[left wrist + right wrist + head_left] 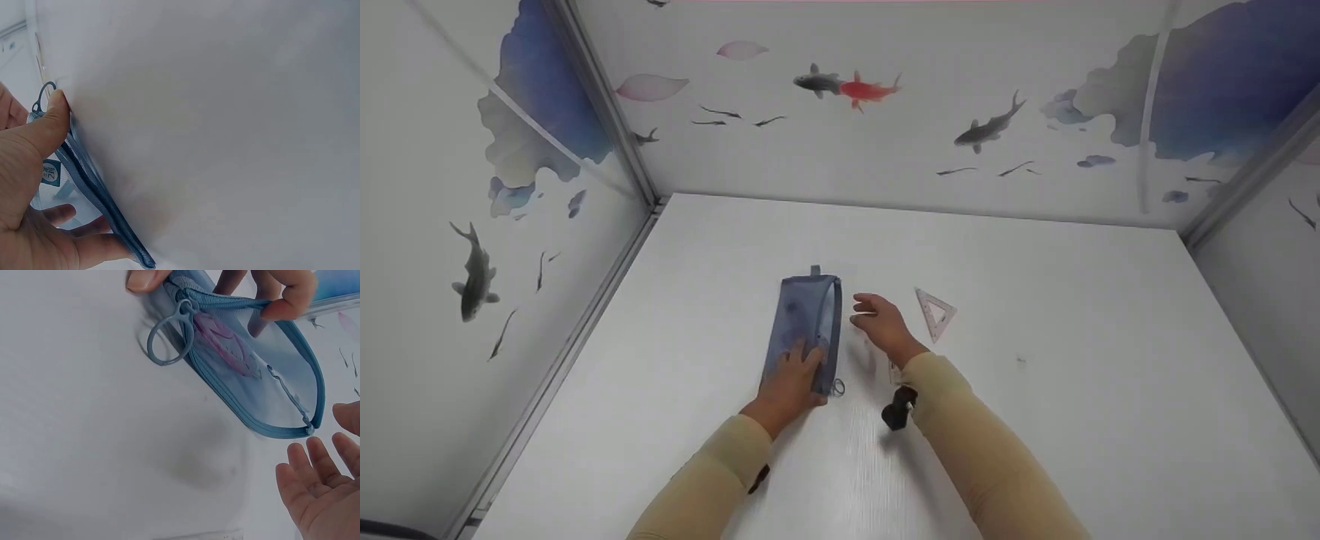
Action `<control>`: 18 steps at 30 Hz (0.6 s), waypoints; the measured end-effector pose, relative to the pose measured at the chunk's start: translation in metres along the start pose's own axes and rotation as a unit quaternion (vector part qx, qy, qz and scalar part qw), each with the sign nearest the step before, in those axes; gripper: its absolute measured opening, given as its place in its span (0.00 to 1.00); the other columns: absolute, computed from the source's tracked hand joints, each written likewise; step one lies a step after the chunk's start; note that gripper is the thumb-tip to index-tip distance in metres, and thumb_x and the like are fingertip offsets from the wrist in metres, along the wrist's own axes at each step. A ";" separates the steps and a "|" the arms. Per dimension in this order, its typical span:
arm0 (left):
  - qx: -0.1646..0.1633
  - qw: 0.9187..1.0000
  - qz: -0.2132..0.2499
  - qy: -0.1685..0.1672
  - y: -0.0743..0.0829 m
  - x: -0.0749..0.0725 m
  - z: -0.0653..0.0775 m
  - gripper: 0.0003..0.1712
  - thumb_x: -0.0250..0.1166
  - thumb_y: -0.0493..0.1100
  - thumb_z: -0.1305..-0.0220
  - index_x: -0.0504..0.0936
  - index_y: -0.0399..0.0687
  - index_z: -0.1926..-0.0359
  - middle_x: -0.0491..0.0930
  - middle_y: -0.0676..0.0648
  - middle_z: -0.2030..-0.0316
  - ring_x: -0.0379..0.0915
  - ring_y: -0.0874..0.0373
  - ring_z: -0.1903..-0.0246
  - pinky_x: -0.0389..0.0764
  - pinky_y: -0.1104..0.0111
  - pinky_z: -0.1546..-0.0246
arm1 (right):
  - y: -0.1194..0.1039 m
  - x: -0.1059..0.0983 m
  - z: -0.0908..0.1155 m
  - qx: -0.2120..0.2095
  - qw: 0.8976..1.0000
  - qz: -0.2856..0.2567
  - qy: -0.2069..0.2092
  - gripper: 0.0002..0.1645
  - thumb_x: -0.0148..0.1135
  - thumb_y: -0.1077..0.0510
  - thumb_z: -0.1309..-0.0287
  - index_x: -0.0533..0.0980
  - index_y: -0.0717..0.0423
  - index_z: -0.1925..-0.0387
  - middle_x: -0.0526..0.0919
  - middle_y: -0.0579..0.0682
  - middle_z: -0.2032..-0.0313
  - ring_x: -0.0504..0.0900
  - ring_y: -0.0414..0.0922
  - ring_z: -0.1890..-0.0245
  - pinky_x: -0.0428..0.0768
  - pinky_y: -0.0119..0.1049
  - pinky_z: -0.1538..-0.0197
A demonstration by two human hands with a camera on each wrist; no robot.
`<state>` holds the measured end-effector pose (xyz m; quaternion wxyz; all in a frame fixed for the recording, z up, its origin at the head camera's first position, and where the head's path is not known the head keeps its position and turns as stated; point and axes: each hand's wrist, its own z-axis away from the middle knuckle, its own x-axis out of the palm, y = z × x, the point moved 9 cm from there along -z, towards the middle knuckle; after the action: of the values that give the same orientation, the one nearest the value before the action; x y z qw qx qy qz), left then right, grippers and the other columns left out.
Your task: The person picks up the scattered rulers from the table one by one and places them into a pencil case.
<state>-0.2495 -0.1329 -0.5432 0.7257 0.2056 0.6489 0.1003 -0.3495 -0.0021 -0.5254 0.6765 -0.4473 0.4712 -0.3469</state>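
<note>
A blue see-through zippered pencil pouch (802, 315) lies on the white table, its zip open along the right side. My left hand (789, 384) grips its near end, thumb by the zip end and fingers spread over the upper side. Inside the open mouth, the right wrist view shows a pink clear-plastic piece (225, 346); its kind is unclear. A pull ring (152, 346) hangs from the zip. My right hand (885, 326) is just right of the pouch, fingers loosely bent, holding nothing. A pinkish clear set square (927, 313) lies beyond it to the right.
Part of a clear strip with markings (895, 373) shows beneath my right wrist. Farther right on the table (1080, 315) is a small faint item (1021, 360), too small to identify. White walls with painted fish (870, 91) enclose the table at the back and sides.
</note>
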 end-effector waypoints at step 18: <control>0.007 1.000 0.000 0.010 0.000 0.000 0.001 0.43 0.76 0.47 0.50 0.62 0.51 0.37 0.55 0.31 0.33 0.61 0.31 0.40 0.74 0.43 0.51 | 0.000 -0.041 0.007 -0.037 0.993 0.113 0.023 0.31 0.58 0.60 0.35 0.63 0.60 0.33 0.72 0.62 0.39 0.70 0.57 0.37 0.69 0.50 0.38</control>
<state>-0.2485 -0.1331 -0.5426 0.7173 0.2098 0.6572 0.0978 -0.3555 0.0366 -0.5106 0.6832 -0.4076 0.5467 -0.2612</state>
